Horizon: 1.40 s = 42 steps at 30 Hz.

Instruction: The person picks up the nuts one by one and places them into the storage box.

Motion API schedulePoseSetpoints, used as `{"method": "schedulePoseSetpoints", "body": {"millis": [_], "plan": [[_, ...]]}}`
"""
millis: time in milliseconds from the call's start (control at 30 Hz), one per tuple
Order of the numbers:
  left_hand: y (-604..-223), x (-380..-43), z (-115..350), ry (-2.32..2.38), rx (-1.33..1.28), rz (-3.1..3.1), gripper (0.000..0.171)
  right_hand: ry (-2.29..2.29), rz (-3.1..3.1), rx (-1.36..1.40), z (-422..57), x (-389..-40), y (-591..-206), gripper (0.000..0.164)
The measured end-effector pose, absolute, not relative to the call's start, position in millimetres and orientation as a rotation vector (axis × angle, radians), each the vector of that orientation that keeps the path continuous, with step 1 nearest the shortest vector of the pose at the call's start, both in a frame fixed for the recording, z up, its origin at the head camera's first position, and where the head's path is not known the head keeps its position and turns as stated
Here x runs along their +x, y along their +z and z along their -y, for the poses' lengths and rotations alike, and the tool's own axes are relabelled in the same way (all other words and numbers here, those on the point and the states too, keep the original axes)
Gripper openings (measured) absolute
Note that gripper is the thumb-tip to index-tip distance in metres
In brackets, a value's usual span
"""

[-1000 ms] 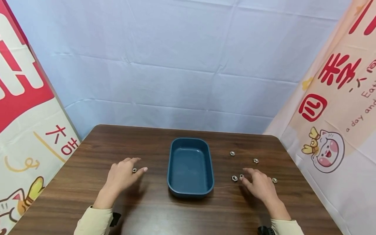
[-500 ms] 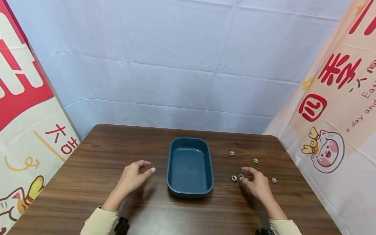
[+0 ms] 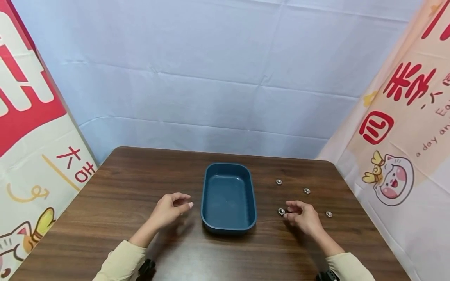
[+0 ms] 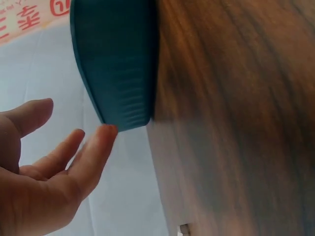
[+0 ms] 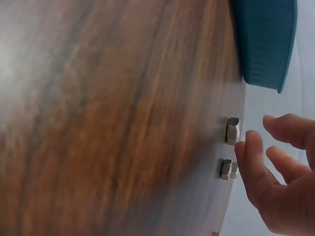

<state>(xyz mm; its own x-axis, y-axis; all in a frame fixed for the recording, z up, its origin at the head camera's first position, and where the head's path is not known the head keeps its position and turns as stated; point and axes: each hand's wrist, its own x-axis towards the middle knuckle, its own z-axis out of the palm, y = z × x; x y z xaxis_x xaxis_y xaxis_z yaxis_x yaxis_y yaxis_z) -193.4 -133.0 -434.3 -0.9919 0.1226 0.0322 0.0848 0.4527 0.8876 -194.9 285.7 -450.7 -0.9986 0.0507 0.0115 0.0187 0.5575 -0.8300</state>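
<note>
My left hand (image 3: 170,209) hovers left of a blue rectangular tray (image 3: 202,218), fingers apart and bent a little, with nothing between them. In the left wrist view its fingertips overlap the corner of the tray, and a metal hex nut (image 4: 183,229) shows at the bottom edge. My right hand (image 3: 305,218) is low over the table on the right, fingertips beside a hex nut (image 3: 281,211). In the right wrist view its fingers are spread, and a near nut (image 5: 232,131) and another nut (image 5: 226,168) lie on the wood just beyond them.
More hex nuts lie on the right side: one nut (image 3: 279,182) at the back, another nut (image 3: 307,191) farther right, and a nut (image 3: 328,214) right of my right hand. The brown wooden table (image 3: 225,257) ends at a pale cloth backdrop (image 3: 211,97); printed cloths hang at both sides.
My left hand has moved right, toward the tray; the nut seen by its fingers at first is out of sight in the head view. My right hand has shifted slightly left, toward the nuts.
</note>
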Motion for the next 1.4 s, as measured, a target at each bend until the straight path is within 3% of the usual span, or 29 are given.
{"method": "schedulePoseSetpoints", "body": {"millis": [767, 1400], "plan": [[-445, -205, 113, 1.862, 0.292, -2.191, 0.044, 1.761, 2.687, -0.248, -277, -213, -470, 0.052], [-452, -206, 105, 1.908, 0.297, -2.033, 0.05, 1.675, 2.731, -0.262, -272, -217, -472, 0.027]]}}
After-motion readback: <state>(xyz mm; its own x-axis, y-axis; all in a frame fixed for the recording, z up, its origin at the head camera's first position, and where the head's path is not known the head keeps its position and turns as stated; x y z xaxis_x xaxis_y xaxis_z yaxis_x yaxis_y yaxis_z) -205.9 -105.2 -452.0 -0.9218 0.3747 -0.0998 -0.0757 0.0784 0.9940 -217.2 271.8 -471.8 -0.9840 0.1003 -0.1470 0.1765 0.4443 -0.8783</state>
